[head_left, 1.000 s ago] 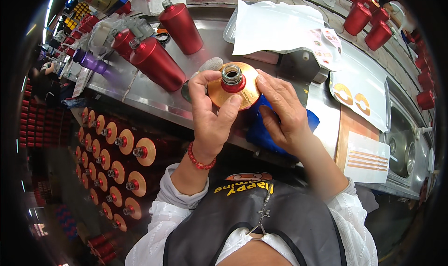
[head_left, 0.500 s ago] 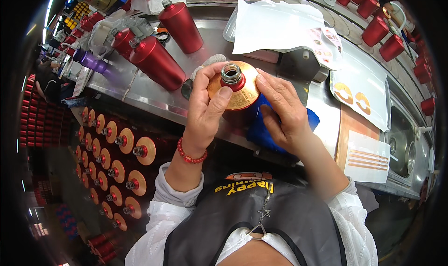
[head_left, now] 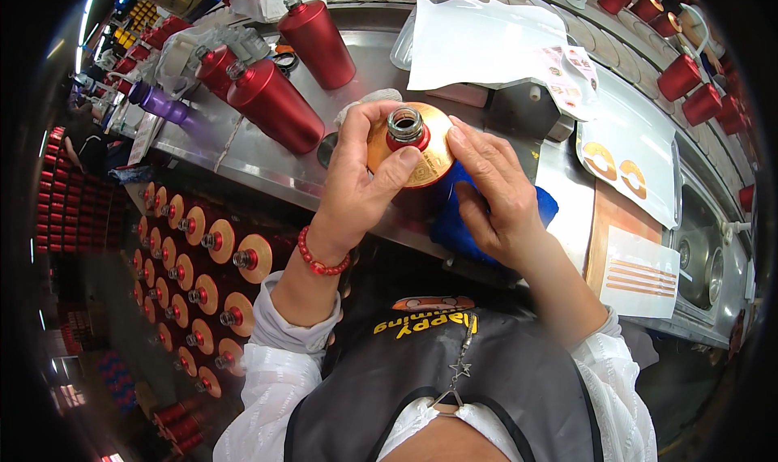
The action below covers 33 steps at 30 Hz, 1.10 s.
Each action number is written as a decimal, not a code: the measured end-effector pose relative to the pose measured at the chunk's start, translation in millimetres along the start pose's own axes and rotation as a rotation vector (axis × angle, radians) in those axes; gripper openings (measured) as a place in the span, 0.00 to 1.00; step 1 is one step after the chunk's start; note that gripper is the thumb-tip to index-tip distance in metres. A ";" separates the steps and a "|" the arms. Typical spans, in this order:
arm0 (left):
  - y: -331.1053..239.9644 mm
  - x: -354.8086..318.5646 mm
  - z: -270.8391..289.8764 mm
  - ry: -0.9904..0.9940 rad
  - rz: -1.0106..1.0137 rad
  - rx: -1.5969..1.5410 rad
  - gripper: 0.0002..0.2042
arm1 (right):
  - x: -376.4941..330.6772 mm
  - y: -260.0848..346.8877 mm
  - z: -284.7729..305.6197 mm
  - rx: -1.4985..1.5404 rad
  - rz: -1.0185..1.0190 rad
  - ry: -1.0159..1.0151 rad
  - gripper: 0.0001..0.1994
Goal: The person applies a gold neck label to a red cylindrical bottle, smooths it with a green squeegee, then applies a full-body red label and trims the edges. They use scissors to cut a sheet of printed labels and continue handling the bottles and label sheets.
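A red bottle (head_left: 407, 134) with a bare glass mouth stands between my hands, its shoulder ringed by a gold label (head_left: 436, 124). My left hand (head_left: 356, 170) is closed around its left side, the thumb lying on the label near the neck. My right hand (head_left: 504, 194) grips the bottle's right side, with its fingertips pressed on the label's edge and its thumb lower down. Beneath the right hand lies a blue cloth (head_left: 539, 211). Most of the bottle's body is hidden by the label and my hands.
Red bottles (head_left: 275, 109) stand on the metal bench at left. Many gold-shouldered bottles (head_left: 255, 258) fill the lower left. A white tray (head_left: 656, 138) at right holds gold label pieces (head_left: 600, 160), near a sheet with brown strips (head_left: 640, 271). A conveyor (head_left: 559, 12) curves behind.
My left thumb has slid slightly right over the gold label, and the left wrist has shifted a little left. Red bottles on the conveyor have travelled to the right.
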<state>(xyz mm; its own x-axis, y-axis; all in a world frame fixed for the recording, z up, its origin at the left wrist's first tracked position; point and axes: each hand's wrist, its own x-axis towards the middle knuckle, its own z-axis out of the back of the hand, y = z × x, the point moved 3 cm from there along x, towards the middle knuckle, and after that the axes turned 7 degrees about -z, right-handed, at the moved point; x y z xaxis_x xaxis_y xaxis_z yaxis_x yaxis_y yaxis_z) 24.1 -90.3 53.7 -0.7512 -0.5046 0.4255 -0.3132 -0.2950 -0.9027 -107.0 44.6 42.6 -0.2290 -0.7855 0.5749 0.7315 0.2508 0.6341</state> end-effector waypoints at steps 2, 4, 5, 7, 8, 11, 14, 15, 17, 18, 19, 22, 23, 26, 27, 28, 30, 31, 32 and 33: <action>0.0 1.1 2.3 0.047 0.081 -0.157 0.25 | 0.5 0.6 1.0 -0.016 -0.005 -0.002 0.32; 1.1 0.2 6.3 0.097 0.094 -0.303 0.27 | 1.1 -0.3 2.2 -0.020 0.007 -0.002 0.32; 2.0 -0.6 8.1 0.122 0.103 -0.377 0.28 | 0.9 -0.8 1.9 -0.021 0.010 -0.001 0.32; 3.0 1.0 10.3 0.158 0.140 -0.371 0.30 | 1.8 -0.3 2.0 -0.025 0.008 -0.004 0.32; 3.0 2.7 11.1 0.169 0.149 -0.366 0.30 | 2.0 -0.2 1.9 -0.027 0.008 -0.003 0.33; 1.4 5.0 11.7 0.180 0.177 -0.330 0.30 | 1.3 -0.6 1.3 -0.023 0.008 -0.007 0.33; -1.7 7.0 12.2 0.178 0.196 -0.277 0.31 | 0.8 0.1 1.3 -0.011 0.005 -0.012 0.33; -2.3 7.7 12.4 0.176 0.202 -0.259 0.31 | 0.6 0.3 1.1 -0.015 0.005 -0.013 0.34; -2.9 9.1 12.8 0.188 0.204 -0.215 0.31 | 0.2 0.6 0.9 -0.024 0.005 -0.016 0.34; -3.2 9.6 13.0 0.194 0.204 -0.193 0.31 | 0.0 0.6 0.9 -0.025 0.008 -0.017 0.34; -3.3 9.8 13.2 0.198 0.211 -0.178 0.31 | -0.3 0.4 0.8 -0.027 0.011 -0.019 0.34; -3.9 9.5 13.5 0.196 0.222 -0.146 0.31 | -0.3 1.1 0.0 -0.027 0.013 -0.019 0.34; -3.9 10.1 12.1 0.192 0.218 -0.147 0.31 | -0.2 1.4 0.3 -0.029 0.012 -0.020 0.33; -2.7 9.1 8.8 0.134 0.149 -0.160 0.37 | 0.6 0.0 1.0 -0.043 0.010 -0.010 0.34; -0.8 6.8 7.8 0.105 0.117 -0.166 0.39 | 1.3 0.3 2.0 -0.046 0.006 -0.001 0.34; 1.8 1.7 5.8 0.067 0.003 -0.130 0.42 | 2.3 1.1 3.9 -0.049 0.003 0.007 0.33; 13.0 -12.9 4.0 -0.010 -0.227 -0.061 0.48 | 4.4 -1.4 11.2 -0.019 -0.021 -0.011 0.31; 17.2 -16.0 6.1 -0.004 -0.276 0.145 0.55 | 6.0 -5.5 18.4 0.016 -0.044 -0.040 0.28; 27.4 -19.2 6.1 -0.032 -0.218 0.143 0.54 | 14.9 -4.8 29.8 0.000 0.102 -0.063 0.27; 35.0 -22.2 6.1 -0.065 -0.158 0.143 0.53 | 28.4 12.4 39.2 -0.088 0.186 -0.009 0.21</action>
<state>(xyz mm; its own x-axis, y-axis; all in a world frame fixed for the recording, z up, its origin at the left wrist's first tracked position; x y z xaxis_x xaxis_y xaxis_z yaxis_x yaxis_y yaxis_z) 33.3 -94.3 13.1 -0.6593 -0.4927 0.5680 -0.3347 -0.4842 -0.8085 -129.6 47.6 87.0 -0.0902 -0.7252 0.6826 0.8151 0.3401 0.4690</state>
